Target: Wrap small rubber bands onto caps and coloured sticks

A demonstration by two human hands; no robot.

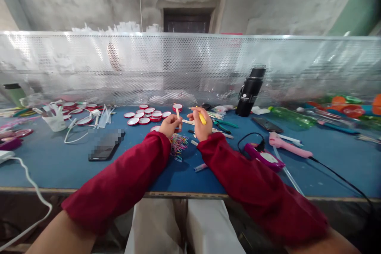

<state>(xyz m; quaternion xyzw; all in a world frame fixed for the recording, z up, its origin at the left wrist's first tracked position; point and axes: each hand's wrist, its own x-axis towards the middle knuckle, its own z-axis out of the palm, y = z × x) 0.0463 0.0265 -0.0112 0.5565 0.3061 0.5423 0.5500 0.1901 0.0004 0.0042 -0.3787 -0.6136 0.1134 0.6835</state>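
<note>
Now, through the head camera, I have both hands close together above the blue tabletop (184, 182), each arm in a dark red sleeve (127, 174). With the left hand (169, 125) I pinch a pale flat stick (177, 114) between thumb and fingers, its upper end poking up past the fingertips. My right hand (203, 128) curls around a slim yellow tool (202, 118), just right of the stick; I can't make out from here whether the two touch. On the table near the left wrist I see a loose heap of colourful bands (178, 146), and a pen (200, 167) lies partly hidden by the right sleeve. More pale sticks (229, 136) lie beside the right hand, near teal-handled pliers (223, 128). Beyond the left hand, white discs with red rims (145, 120) are spread. A dark phone (105, 149) rests to the left; to the right I see a black flask (251, 94), a purple device (264, 158) and a pink corded tool (293, 148).
</note>
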